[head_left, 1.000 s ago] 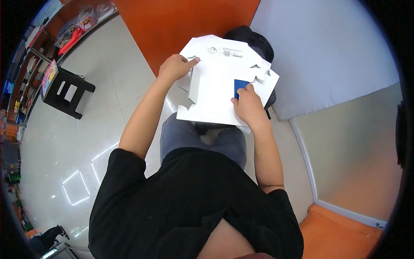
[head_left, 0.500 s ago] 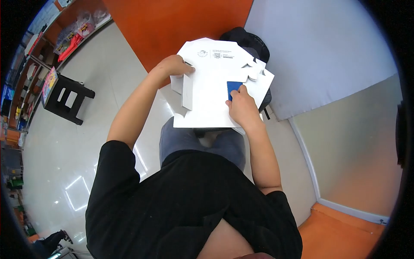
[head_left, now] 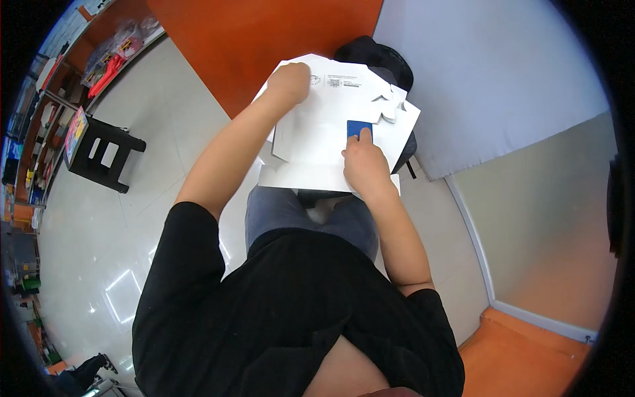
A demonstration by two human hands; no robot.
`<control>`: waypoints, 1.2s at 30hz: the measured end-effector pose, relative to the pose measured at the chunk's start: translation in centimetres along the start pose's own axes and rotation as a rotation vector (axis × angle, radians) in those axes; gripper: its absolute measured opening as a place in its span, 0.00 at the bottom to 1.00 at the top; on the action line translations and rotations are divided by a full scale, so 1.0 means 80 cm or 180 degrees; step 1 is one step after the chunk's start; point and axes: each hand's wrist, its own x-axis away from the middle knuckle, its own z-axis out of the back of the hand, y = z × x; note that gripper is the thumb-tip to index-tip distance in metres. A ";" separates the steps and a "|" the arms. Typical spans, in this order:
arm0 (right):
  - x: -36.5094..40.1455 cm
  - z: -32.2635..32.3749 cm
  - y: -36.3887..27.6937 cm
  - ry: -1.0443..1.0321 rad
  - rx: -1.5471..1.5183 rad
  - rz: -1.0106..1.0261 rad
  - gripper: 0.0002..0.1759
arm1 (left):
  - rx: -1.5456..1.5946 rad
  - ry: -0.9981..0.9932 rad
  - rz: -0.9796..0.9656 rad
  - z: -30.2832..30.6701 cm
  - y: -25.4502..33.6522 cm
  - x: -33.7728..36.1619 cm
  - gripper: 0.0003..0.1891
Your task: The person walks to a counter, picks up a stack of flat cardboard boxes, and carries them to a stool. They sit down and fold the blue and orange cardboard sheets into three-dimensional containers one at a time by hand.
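Note:
An unfolded white cardboard box [head_left: 311, 142] with cut flaps and a small printed code lies over the seat in front of my knees. My left hand [head_left: 290, 83] is closed at its upper left edge, with the fingertips turned away, so I cannot make out what they grip. Toward the right side of the cardboard, my right hand [head_left: 366, 165] is closed on a flat blue card [head_left: 359, 127]. Its fingers reach onto the lower part of the card, and the upper part shows above them.
Behind the cardboard is a black bag-like item [head_left: 376, 59]. An orange panel [head_left: 264, 33] stands ahead, with a pale partition [head_left: 489, 79] on the right. At left are a black stool [head_left: 106, 149] and loaded shelves [head_left: 73, 73].
My left hand has moved up and right along the cardboard. The raised left flap now lies flatter. My right hand and the blue card have shifted only slightly.

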 end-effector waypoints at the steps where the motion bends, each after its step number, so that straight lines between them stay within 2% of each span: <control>1: 0.000 -0.001 -0.003 -0.0019 0.0062 -0.0040 0.10 | -0.0107 0.0266 -0.0118 -0.004 0.010 0.001 0.17; 2: 0.000 -0.001 -0.006 -0.0038 0.0126 -0.0075 0.11 | -0.0109 0.0347 -0.0258 -0.011 0.018 -0.003 0.11; 5: -0.001 -0.005 -0.006 -0.0054 0.0316 -0.0054 0.12 | -0.0078 0.0577 -0.0489 -0.031 0.046 -0.009 0.10; 8: -0.003 -0.011 0.001 -0.0081 0.0186 -0.0027 0.12 | -0.0005 0.0769 -0.0621 -0.073 0.070 -0.005 0.12; 11: 0.000 -0.005 -0.002 -0.0097 0.0083 -0.0029 0.12 | -0.0690 0.0291 -0.0222 -0.073 0.111 0.027 0.16; 12: 0.001 -0.003 -0.003 -0.0105 0.0029 -0.0054 0.12 | -0.0589 0.0330 -0.0327 -0.075 0.112 0.029 0.20; 15: 0.002 0.004 -0.001 -0.0100 -0.0168 -0.0138 0.12 | -0.0407 0.0314 -0.0412 -0.081 0.101 0.046 0.20; 18: 0.006 0.007 0.007 -0.0106 -0.0408 -0.0175 0.14 | -0.0671 0.0214 -0.0460 -0.057 0.081 0.090 0.24; 22: 0.002 0.019 0.022 -0.0198 -0.0583 -0.0120 0.13 | -0.0108 0.1223 -0.1095 -0.082 0.031 0.108 0.26; 25: -0.005 0.038 0.030 -0.0279 -0.0805 -0.0112 0.13 | -0.0158 0.1441 -0.1875 -0.084 0.024 0.110 0.22; 26: -0.008 0.044 0.035 -0.0317 -0.0867 -0.0109 0.13 | -0.0300 0.1134 -0.2098 -0.098 0.018 0.104 0.21; 28: -0.014 0.052 0.053 -0.0365 -0.1142 -0.0267 0.17 | 0.0490 0.0710 -0.1951 -0.103 0.017 0.103 0.20; 29: -0.018 0.053 0.065 -0.0023 -0.1194 -0.0583 0.19 | 0.0879 0.0497 -0.1874 -0.105 0.018 0.102 0.20; 31: -0.026 0.051 0.087 0.0680 -0.1276 -0.1207 0.21 | 0.0903 0.0412 -0.1766 -0.102 0.023 0.101 0.19; 34: -0.038 0.037 0.120 0.0530 -0.0828 -0.1490 0.26 | 0.0801 0.0373 -0.1699 -0.101 0.028 0.102 0.18; 36: -0.051 0.026 0.131 0.0411 -0.1009 -0.1475 0.28 | 0.0722 0.0336 -0.1698 -0.100 0.029 0.098 0.18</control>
